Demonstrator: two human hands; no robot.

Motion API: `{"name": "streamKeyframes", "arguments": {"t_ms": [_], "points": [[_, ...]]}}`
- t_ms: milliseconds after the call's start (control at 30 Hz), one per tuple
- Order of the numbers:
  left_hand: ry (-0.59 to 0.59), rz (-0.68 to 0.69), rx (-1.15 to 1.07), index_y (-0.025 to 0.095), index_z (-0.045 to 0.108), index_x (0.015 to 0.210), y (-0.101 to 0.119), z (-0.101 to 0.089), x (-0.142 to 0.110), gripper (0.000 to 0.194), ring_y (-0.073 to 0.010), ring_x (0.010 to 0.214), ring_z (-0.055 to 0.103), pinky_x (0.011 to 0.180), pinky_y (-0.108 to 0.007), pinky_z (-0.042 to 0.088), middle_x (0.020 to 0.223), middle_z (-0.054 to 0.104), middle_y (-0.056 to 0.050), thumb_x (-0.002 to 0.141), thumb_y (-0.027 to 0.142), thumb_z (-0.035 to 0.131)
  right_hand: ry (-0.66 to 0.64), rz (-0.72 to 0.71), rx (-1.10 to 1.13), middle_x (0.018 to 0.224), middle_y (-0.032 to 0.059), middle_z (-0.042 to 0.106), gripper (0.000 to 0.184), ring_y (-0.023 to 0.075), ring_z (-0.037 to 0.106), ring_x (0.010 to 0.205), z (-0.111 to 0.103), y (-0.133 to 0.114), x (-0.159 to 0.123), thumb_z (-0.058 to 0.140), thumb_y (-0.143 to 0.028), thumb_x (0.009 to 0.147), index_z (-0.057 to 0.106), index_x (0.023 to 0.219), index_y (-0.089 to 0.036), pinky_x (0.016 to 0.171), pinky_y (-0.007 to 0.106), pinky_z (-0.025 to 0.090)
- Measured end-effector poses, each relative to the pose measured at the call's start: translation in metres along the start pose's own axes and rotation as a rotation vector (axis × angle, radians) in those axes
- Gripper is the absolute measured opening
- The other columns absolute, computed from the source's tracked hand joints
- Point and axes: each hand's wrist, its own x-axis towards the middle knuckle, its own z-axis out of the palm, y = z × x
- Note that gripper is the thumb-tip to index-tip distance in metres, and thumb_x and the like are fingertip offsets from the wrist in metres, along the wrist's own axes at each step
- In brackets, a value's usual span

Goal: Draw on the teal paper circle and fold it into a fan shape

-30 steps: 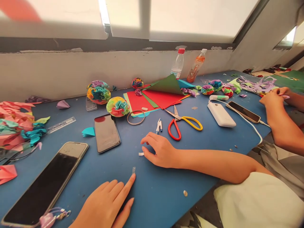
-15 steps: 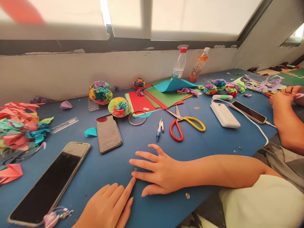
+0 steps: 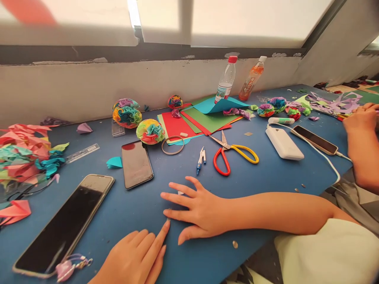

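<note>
My right hand [image 3: 197, 208] lies palm down on the blue table [image 3: 251, 215], fingers spread and pointing left. Between two of its fingers shows a small pale scrap [image 3: 180, 193]. From the bottom edge comes my left hand [image 3: 139, 252], its index finger stretched out and the other fingers bent. That index tip rests on the table against the tip of a right-hand finger; a tiny speck there is too small to name. Just beyond my hands lie a small compass [image 3: 201, 161] and open scissors [image 3: 225, 148] with one red and one yellow handle.
Two phones, a black one [image 3: 136, 165] and a larger one [image 3: 66, 225], lie at left beside crumpled paper [image 3: 26, 154]. Ruffled paper balls [image 3: 150, 131], coloured sheets [image 3: 211, 118] and bottles [image 3: 225, 81] stand behind. At right are a white power bank [image 3: 284, 143] and another person's hand [image 3: 361, 118].
The view has shifted slightly, so things on the table sit a little further right. The pale scrap now shows between my right fingers. Both hands hold nearly the same pose.
</note>
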Motion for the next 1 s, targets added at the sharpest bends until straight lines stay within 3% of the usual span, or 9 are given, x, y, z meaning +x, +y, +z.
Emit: {"name": "streamKeyframes", "arguments": {"t_ms": [133,233,300,400,533,633,767,867,1000], "points": [[-0.017,-0.003,-0.02,0.004,0.054,0.113,0.0,0.003,-0.003,0.032,-0.0123,0.052,0.055,0.049,-0.027,0.042,0.061,0.06,0.0,0.096,0.013,0.029,0.041,0.036,-0.008,0.151,0.0088,0.03,0.064,0.0233,0.018,0.142,0.0,0.0,0.0,0.027,-0.061,0.093,0.042,0.139,-0.02,0.113,0.048,0.01],[-0.01,0.01,-0.023,0.003,0.055,0.111,0.001,0.003,-0.004,0.031,-0.0127,0.05,0.053,0.048,-0.027,0.041,0.06,0.058,-0.001,0.095,0.011,0.03,-0.017,0.003,0.002,0.15,0.0055,0.033,0.059,0.0257,0.019,0.141,0.0,0.001,0.001,0.028,-0.062,0.092,0.047,0.135,-0.026,0.111,0.051,0.011],[0.003,0.004,-0.028,0.003,0.054,0.112,0.001,0.002,-0.003,0.031,-0.0127,0.05,0.053,0.048,-0.027,0.041,0.061,0.058,-0.001,0.095,0.011,0.03,-0.038,0.021,0.019,0.151,0.0077,0.032,0.064,0.0249,0.019,0.141,0.0,0.001,0.001,0.026,-0.063,0.092,0.045,0.137,-0.021,0.111,0.05,0.013],[0.011,-0.004,-0.033,0.002,0.053,0.116,0.001,0.002,-0.003,0.032,-0.0131,0.052,0.053,0.048,-0.027,0.041,0.061,0.058,-0.001,0.095,0.012,0.03,0.035,0.053,0.035,0.151,0.0125,0.029,0.071,0.0228,0.018,0.142,0.0,0.002,0.002,0.026,-0.065,0.091,0.037,0.141,-0.016,0.111,0.047,0.017],[0.0,-0.005,-0.062,0.002,0.052,0.119,0.0,0.005,-0.006,0.033,-0.0151,0.055,0.054,0.051,-0.029,0.042,0.066,0.06,-0.003,0.093,0.011,0.035,0.026,-0.002,0.014,0.149,0.0076,0.034,0.058,0.0249,0.02,0.141,0.002,0.004,0.002,0.03,-0.06,0.093,0.05,0.132,-0.023,0.111,0.049,0.016],[-0.05,-0.044,-0.124,0.001,0.048,0.125,0.001,0.007,-0.009,0.036,-0.0155,0.055,0.052,0.05,-0.03,0.042,0.066,0.058,-0.003,0.091,0.012,0.04,0.102,0.053,-0.006,0.148,0.0138,0.035,0.067,0.0272,0.016,0.142,0.003,0.005,0.001,0.033,-0.062,0.09,0.048,0.135,-0.014,0.112,0.048,0.016],[-0.067,-0.073,-0.162,0.001,0.049,0.124,0.002,0.007,-0.011,0.036,-0.0158,0.054,0.051,0.047,-0.031,0.041,0.065,0.057,-0.002,0.09,0.012,0.044,0.066,0.058,0.037,0.146,0.0119,0.038,0.062,0.0279,0.023,0.14,0.005,0.008,0.002,0.036,-0.06,0.091,0.052,0.131,-0.017,0.111,0.049,0.017],[-0.069,-0.098,-0.188,0.001,0.05,0.123,0.001,0.006,-0.012,0.036,-0.0154,0.053,0.05,0.047,-0.03,0.039,0.064,0.056,-0.002,0.089,0.011,0.045,0.096,0.115,0.063,0.145,0.0168,0.038,0.077,0.0302,0.027,0.138,0.008,0.01,0.003,0.033,-0.071,0.085,0.048,0.135,-0.014,0.108,0.049,0.021],[-0.028,-0.106,-0.174,0.001,0.051,0.122,0.002,0.004,-0.011,0.035,-0.0139,0.053,0.047,0.047,-0.028,0.038,0.061,0.054,0.0,0.088,0.01,0.045,0.057,0.048,0.082,0.144,0.0152,0.041,0.071,0.0298,0.028,0.138,0.009,0.011,0.003,0.036,-0.067,0.086,0.05,0.133,-0.015,0.108,0.05,0.022]]}}
